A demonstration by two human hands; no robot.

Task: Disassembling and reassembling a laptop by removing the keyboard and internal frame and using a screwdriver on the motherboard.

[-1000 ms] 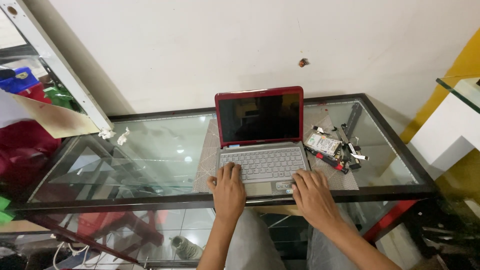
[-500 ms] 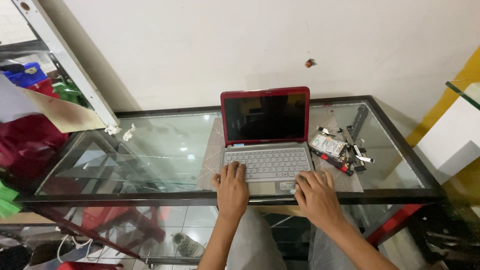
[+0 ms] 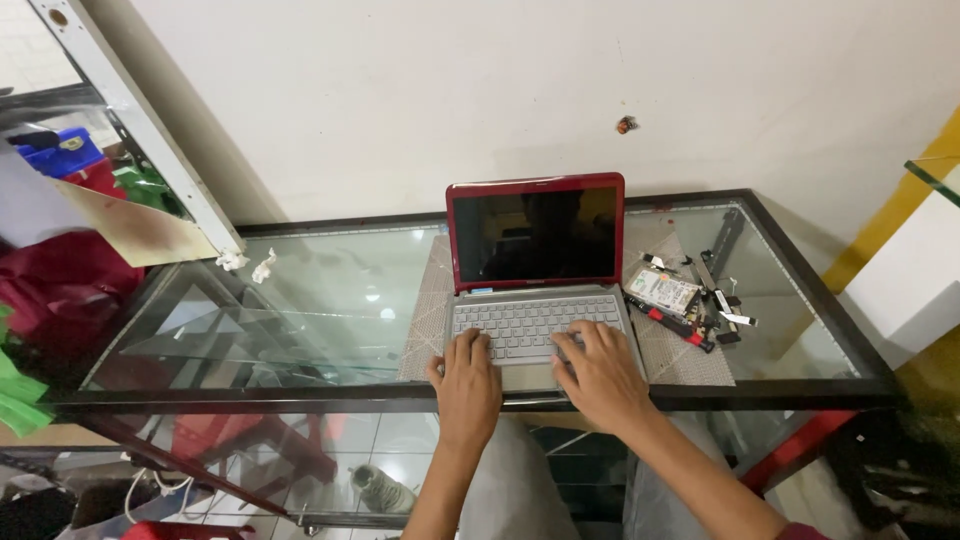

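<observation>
Big glass table (image 3: 300, 300) takes up most of the view, wide open on the left. The red laptop (image 3: 535, 270) sits at the near edge, lid up, screen dark, so it looks like early going. The parts pile (image 3: 690, 300) crowds its right side. Both hands, left hand (image 3: 467, 385) and right hand (image 3: 598, 375), lie flat and open on the keyboard, gripping nothing.

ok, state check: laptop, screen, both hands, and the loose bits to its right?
laptop: lid open, upright on the glass table
screen: dark, only reflections
left hand: flat, fingers on the keyboard's left side
right hand: flat, fingers on the keyboard's right side
hard drive: loose, lying flat right of the laptop
red-handled tool: lying flat beside the drive, unheld
</observation>
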